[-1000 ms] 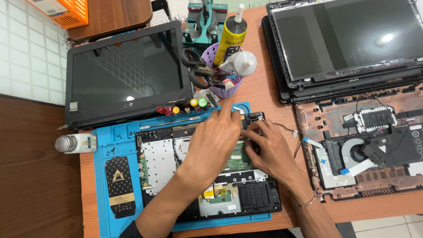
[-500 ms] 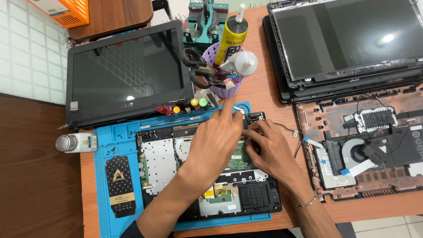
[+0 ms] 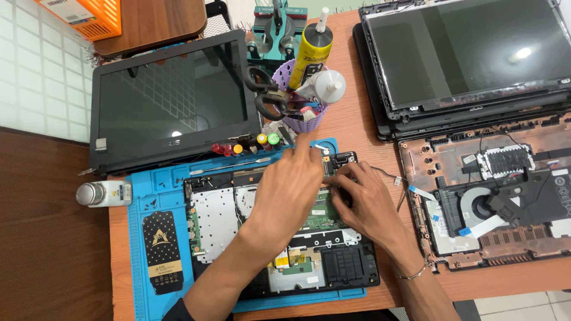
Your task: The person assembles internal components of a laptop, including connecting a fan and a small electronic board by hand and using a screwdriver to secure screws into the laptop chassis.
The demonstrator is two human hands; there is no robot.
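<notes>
Two hands, the left hand [image 3: 294, 187] and the right hand [image 3: 369, 202], rest on one opened laptop base [image 3: 238, 238]. Two more laptops with screens [image 3: 169, 101] [image 3: 470, 53] and one bare chassis [image 3: 493, 196] lie around it.

Both my forearms bare, no gloves, no rings visible. Left hand [image 3: 291, 187]: nothing worn; a dark sleeve edge shows just above the elbow. Right hand [image 3: 369, 202]: a thin metal bracelet [image 3: 410, 275] sits loose around the wrist. Fingernails short and plain.

Electronics repair workshop: opened laptops [image 3: 482, 190], blue repair mat [image 3: 154, 196], tool holder [image 3: 303, 113].
</notes>
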